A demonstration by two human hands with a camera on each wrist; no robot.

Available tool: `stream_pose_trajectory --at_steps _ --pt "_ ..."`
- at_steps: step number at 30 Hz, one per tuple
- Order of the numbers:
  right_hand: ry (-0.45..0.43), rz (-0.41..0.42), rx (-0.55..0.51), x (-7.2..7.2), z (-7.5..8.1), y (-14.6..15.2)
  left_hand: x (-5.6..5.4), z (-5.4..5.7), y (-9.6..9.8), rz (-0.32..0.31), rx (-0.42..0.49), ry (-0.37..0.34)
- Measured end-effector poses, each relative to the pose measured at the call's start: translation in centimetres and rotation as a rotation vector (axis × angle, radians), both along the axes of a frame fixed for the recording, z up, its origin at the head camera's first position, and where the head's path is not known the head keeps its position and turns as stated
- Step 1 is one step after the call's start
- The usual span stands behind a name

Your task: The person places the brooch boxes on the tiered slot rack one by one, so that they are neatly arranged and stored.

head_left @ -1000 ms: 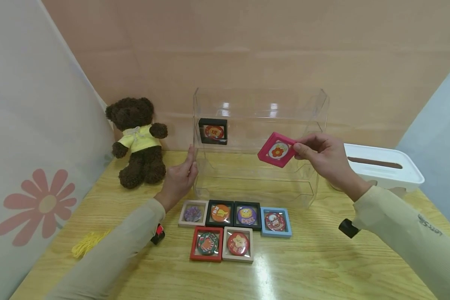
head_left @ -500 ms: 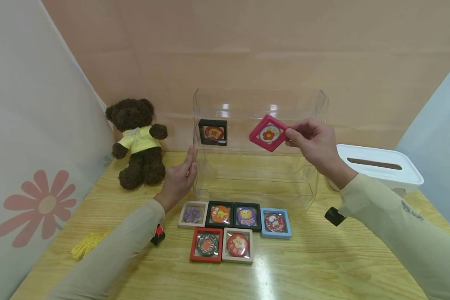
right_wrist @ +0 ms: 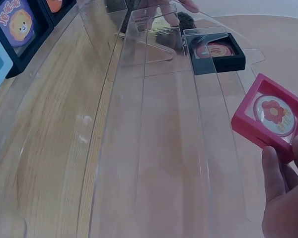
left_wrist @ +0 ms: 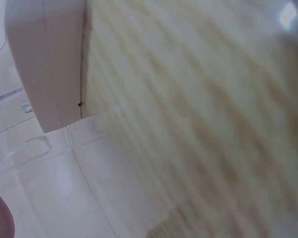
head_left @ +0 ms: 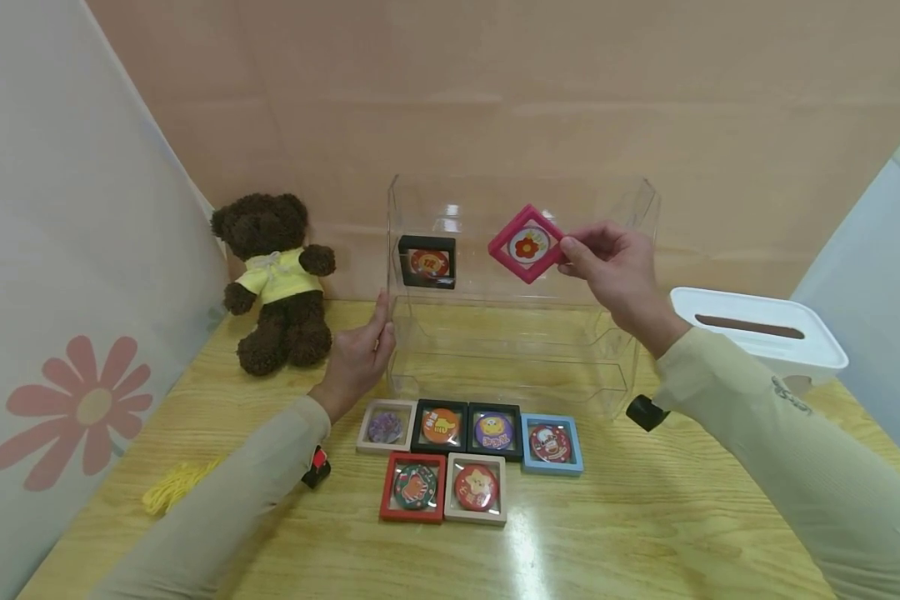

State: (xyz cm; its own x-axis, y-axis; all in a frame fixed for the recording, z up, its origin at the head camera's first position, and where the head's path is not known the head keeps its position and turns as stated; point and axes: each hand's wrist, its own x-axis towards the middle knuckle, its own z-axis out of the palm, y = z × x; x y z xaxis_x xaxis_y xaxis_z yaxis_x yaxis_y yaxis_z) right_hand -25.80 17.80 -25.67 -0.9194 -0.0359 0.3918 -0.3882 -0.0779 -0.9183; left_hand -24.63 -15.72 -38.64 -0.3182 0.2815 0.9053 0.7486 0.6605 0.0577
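Observation:
My right hand [head_left: 618,271] pinches a pink square display frame [head_left: 508,265] by one corner, thumb in front. The frame is tilted like a diamond and holds a round badge with a red flower [head_left: 527,247]. It is held up before the upper part of a clear acrylic rack [head_left: 510,377]. My left hand [head_left: 354,354] lies against the rack's left side with its fingers extended. A black frame [head_left: 427,242] with a red badge stands on the rack at the left. In the right wrist view, the pink frame [right_wrist: 246,124] is to the right of that black frame [right_wrist: 233,63].
Several framed badges lie before the rack, among them a blue frame [head_left: 552,468] and a red frame [head_left: 412,516]. A brown teddy bear [head_left: 277,283] sits at left, near yellow string [head_left: 176,487]. A white tissue box [head_left: 757,304] stands at right on the wooden table [head_left: 607,533].
My right hand has carried the pink frame up and to the left, from the rack's middle toward its upper tier. The left hand has stayed at the rack's side.

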Motion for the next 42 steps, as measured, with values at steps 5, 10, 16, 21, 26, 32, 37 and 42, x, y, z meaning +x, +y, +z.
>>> stream_pose_trajectory --at_steps 5,10,16,21,26,32,37,42 --pt "-0.023 -0.017 0.029 -0.4 0.0 -0.5 -0.1 -0.1 0.0 0.009 -0.009 -0.002" --pt "-0.033 -0.027 0.079 -0.7 0.0 -1.0 -0.1 -0.1 0.0 0.014 -0.012 -0.006" --pt "-0.019 -0.032 0.172 -0.9 0.0 -1.4 -0.2 0.0 0.1 0.013 -0.016 0.008" --pt "-0.013 -0.046 0.256 -0.9 -0.4 -1.5 -0.3 0.1 0.2 0.007 -0.017 0.011" --pt "-0.008 -0.052 0.305 -1.0 -0.8 -1.7 -0.3 0.1 0.3 0.003 -0.019 0.002" --pt "0.005 -0.055 0.352 -1.1 -0.6 -2.4 -0.3 0.0 0.3 0.011 -0.014 0.007" --pt "0.017 -0.062 0.41 -1.1 -0.6 -3.0 -0.3 -0.2 0.1 0.02 -0.009 0.0" --pt "0.03 -0.066 0.462 -1.1 -0.5 -3.5 -0.3 -0.3 0.0 0.018 -0.007 0.004"
